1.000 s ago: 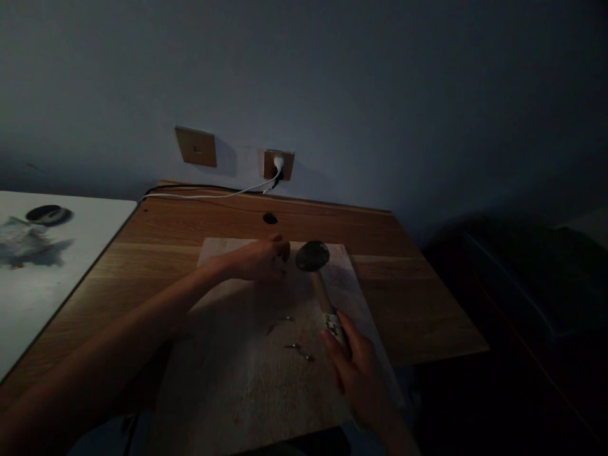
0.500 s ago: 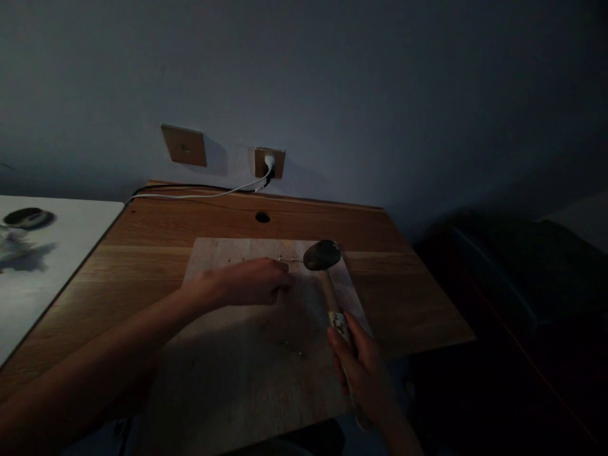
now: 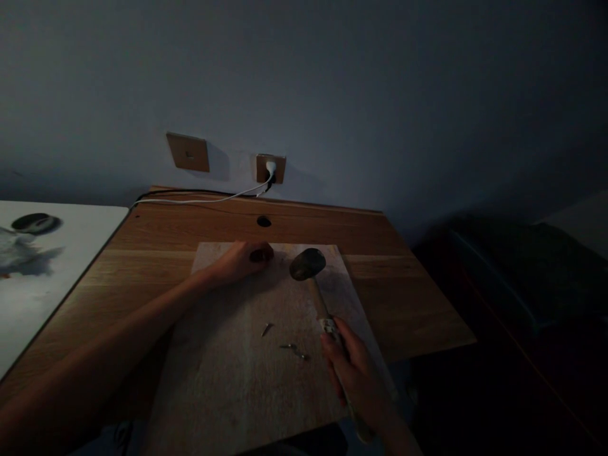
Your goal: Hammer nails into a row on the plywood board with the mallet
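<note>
My right hand [image 3: 354, 364] is wrapped around the pale handle of a mallet [image 3: 308, 264]. Its dark, rounded head hovers at the far right part of a light wooden board [image 3: 228, 380]. At the board's far side my left hand [image 3: 249, 258] has its fingers curled in a pinch just left of the mallet head. What those fingers hold is hidden. Nearer me on the board lie several screws or nails: one metal piece [image 3: 266, 329] by itself, and a small group [image 3: 295, 351] to its right.
Under the board is a brown wooden desk [image 3: 403, 304] set against a grey wall. A white cable [image 3: 204, 201] runs along its back to a wall socket [image 3: 271, 168]. A cable hole [image 3: 264, 221] lies behind the board. At left a white surface [image 3: 95, 234] bears a dark round object [image 3: 35, 222].
My left hand has shifted left and slightly away from me, uncovering a loose metal piece on the board. The mallet has moved a little left, still in my right hand.
</note>
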Action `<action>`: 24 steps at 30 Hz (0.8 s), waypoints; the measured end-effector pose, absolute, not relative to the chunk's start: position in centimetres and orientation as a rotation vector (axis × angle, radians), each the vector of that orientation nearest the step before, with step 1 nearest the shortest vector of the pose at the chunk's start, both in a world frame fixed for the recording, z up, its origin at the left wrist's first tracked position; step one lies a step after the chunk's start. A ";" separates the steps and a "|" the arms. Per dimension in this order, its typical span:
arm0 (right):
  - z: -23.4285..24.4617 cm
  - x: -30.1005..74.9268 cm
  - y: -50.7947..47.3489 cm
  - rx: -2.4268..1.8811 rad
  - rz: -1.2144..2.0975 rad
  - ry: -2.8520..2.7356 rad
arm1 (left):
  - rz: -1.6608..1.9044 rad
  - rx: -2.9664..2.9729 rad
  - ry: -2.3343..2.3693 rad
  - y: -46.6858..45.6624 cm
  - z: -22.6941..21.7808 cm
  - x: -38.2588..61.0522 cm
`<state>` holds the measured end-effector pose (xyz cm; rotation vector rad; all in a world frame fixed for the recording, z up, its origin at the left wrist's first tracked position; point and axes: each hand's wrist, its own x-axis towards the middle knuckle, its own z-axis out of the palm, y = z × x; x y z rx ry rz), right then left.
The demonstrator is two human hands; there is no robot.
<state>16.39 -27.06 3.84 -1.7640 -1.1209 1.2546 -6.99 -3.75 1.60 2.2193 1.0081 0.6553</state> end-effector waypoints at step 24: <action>7.7 14.5 -18.7 -1.547 1.418 -1.233 | 0.646 2.219 0.969 -3.6 0.7 -7.0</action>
